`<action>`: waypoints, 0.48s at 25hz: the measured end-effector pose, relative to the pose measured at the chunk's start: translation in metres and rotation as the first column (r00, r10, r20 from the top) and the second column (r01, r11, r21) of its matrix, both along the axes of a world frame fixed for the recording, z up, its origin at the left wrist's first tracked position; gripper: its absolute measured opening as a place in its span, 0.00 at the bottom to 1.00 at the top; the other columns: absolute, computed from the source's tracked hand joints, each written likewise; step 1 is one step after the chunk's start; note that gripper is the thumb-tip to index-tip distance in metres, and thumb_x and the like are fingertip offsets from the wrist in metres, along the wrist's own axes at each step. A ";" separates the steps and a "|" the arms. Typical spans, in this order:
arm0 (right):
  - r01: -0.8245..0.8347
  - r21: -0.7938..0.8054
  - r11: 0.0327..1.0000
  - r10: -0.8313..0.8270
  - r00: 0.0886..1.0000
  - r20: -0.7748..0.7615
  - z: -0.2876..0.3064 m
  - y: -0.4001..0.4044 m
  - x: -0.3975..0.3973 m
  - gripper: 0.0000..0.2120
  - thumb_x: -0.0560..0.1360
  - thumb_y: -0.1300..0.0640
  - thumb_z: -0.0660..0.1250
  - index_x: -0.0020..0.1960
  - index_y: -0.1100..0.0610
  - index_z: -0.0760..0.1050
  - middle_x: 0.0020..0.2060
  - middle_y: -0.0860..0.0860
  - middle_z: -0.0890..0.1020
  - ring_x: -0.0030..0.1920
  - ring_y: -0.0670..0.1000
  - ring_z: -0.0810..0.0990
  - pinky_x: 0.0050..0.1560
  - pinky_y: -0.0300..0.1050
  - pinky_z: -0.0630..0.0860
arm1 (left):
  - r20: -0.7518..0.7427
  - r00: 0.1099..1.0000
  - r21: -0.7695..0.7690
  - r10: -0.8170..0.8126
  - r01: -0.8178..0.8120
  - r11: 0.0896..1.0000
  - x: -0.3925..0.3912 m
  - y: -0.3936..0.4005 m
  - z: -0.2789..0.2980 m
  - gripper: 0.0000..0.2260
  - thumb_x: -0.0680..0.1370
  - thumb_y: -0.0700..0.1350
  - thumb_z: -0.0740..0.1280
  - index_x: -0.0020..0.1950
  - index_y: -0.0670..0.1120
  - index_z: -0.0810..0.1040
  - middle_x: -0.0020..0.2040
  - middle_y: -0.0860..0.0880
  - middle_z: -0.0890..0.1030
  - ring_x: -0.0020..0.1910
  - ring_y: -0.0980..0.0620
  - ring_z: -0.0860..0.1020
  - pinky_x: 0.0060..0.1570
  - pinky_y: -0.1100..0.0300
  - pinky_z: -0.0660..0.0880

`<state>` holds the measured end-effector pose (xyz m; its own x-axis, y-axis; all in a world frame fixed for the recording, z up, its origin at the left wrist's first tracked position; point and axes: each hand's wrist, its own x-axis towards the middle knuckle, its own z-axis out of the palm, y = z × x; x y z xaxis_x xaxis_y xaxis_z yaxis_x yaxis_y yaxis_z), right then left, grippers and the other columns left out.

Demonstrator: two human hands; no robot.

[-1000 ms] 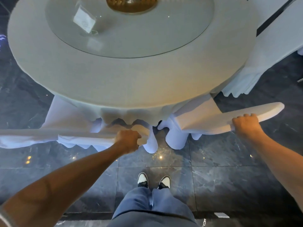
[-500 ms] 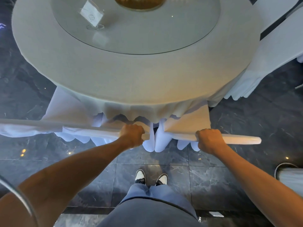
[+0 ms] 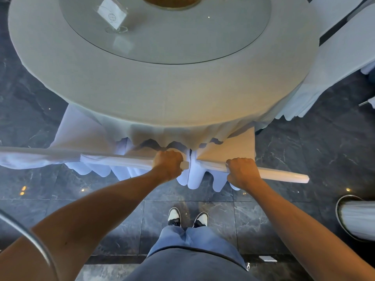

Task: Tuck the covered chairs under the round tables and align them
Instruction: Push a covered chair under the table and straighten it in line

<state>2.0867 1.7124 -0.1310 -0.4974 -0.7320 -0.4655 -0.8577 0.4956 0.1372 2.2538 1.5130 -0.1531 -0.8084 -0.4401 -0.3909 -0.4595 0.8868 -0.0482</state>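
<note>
A round table with a grey cloth fills the upper view. Two white-covered chairs stand side by side at its near edge, seats pushed under the cloth. My left hand grips the top of the left chair's back at its right end. My right hand grips the top of the right chair's back near its left end. The two chair backs nearly meet between my hands, with a small gap.
A glass turntable with a card stand sits on the table. More white-covered chairs stand at the upper right. A metal-rimmed object is at the right edge. My feet stand on dark marble tiles.
The right chair has swung from an angled position to sit straight beside the left chair, pushed in under the table. My right hand slid left along its back. The left hand stayed put.
</note>
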 end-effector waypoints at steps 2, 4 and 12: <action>-0.015 0.006 1.000 0.015 1.000 -0.009 0.002 0.002 -0.004 0.13 0.73 0.54 0.65 0.58 0.52 0.77 0.47 0.51 0.83 0.46 0.54 0.81 0.46 0.45 0.72 | -0.007 1.000 -0.006 0.005 -0.005 1.000 0.000 0.001 0.000 0.13 0.77 0.52 0.65 0.60 0.53 0.80 0.53 0.51 0.82 0.50 0.48 0.81 0.42 0.58 0.70; -0.021 0.006 1.000 0.021 1.000 -0.009 0.006 0.001 -0.007 0.13 0.73 0.54 0.64 0.57 0.53 0.77 0.47 0.51 0.83 0.45 0.54 0.81 0.43 0.44 0.71 | -0.010 1.000 -0.015 0.002 -0.002 1.000 0.001 0.001 0.000 0.13 0.77 0.52 0.65 0.60 0.53 0.80 0.53 0.50 0.82 0.51 0.48 0.80 0.44 0.58 0.71; 0.002 0.007 1.000 -0.002 1.000 0.006 0.012 -0.001 -0.005 0.14 0.71 0.55 0.65 0.56 0.53 0.77 0.45 0.51 0.82 0.38 0.53 0.74 0.41 0.44 0.69 | 0.008 1.000 -0.040 0.025 -0.025 0.999 -0.002 0.005 0.001 0.14 0.76 0.49 0.65 0.61 0.53 0.80 0.55 0.52 0.81 0.52 0.49 0.80 0.44 0.59 0.71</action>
<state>2.0816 1.7117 -0.1187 -0.4960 -0.7281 -0.4732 -0.8576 0.4961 0.1357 2.2514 1.5180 -0.1525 -0.7936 -0.4756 -0.3796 -0.4808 0.8724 -0.0878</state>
